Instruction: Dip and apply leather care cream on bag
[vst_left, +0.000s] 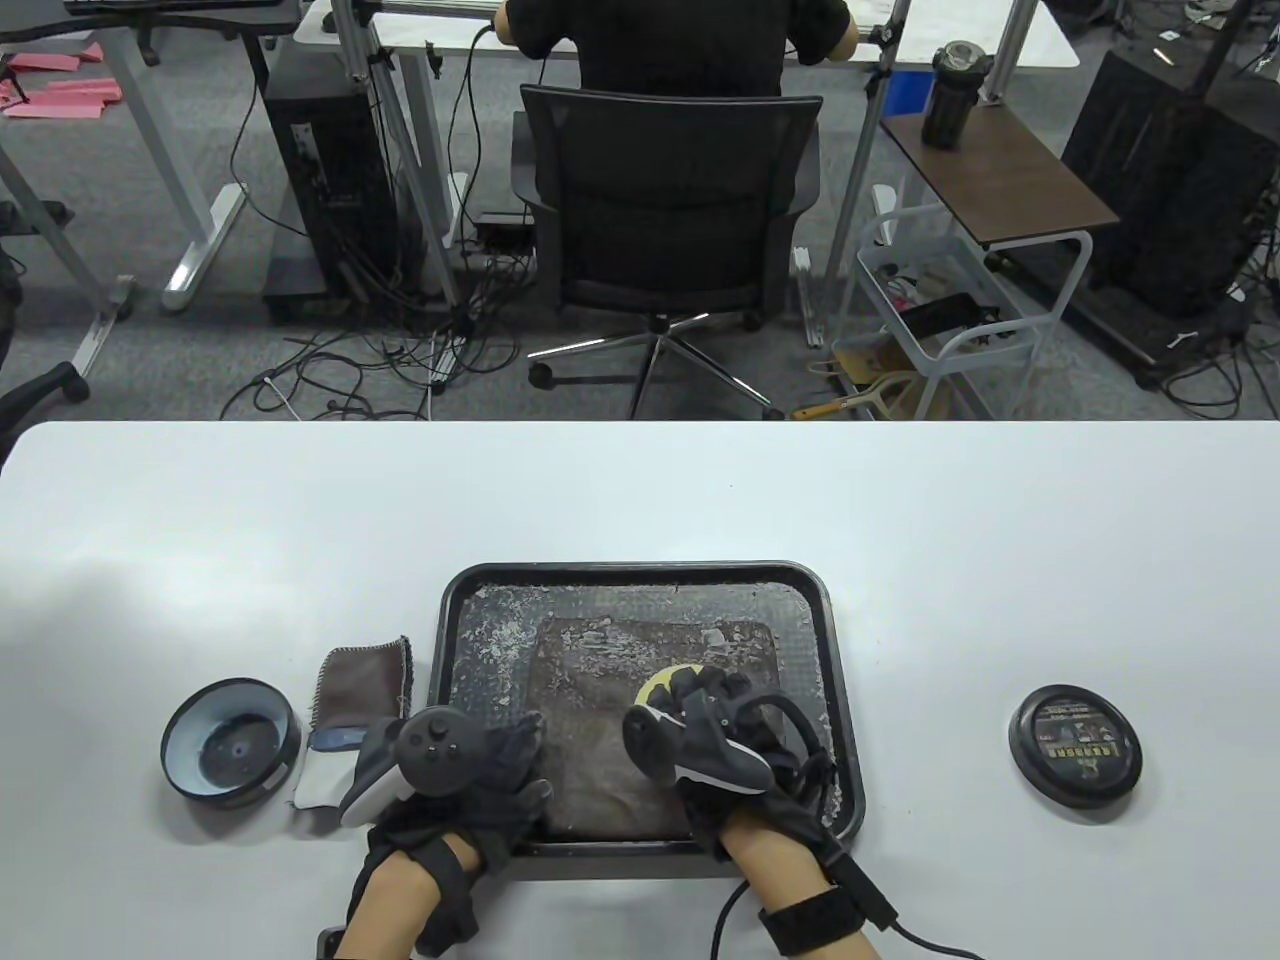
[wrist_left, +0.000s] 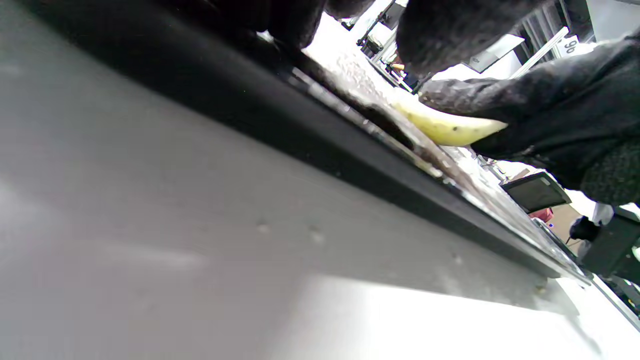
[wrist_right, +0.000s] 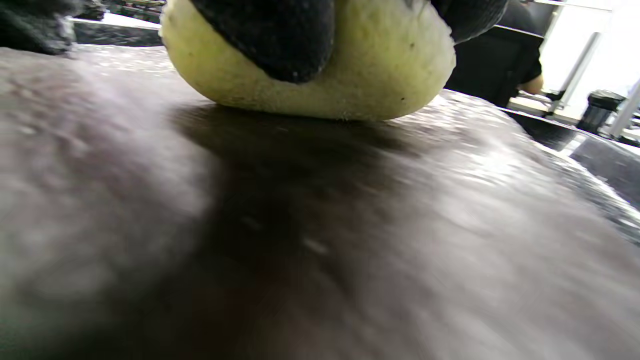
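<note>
A flat brown leather bag (vst_left: 600, 690), flecked with white cream, lies in a black tray (vst_left: 640, 575). My right hand (vst_left: 705, 715) grips a yellow sponge (vst_left: 662, 684) and presses it on the bag's right part; the sponge fills the top of the right wrist view (wrist_right: 320, 85) on the leather (wrist_right: 320, 240). My left hand (vst_left: 500, 765) rests on the bag's near left corner and the tray's front edge. The left wrist view shows the tray rim (wrist_left: 300, 145) and the sponge (wrist_left: 445, 127). An open cream tin (vst_left: 230, 740) stands left of the tray.
A brown cloth (vst_left: 365, 680) lies between the tin and the tray, with a white item (vst_left: 325, 775) below it. The tin's black lid (vst_left: 1075, 740) lies on the table right of the tray. An office chair and desks stand beyond the table's far edge.
</note>
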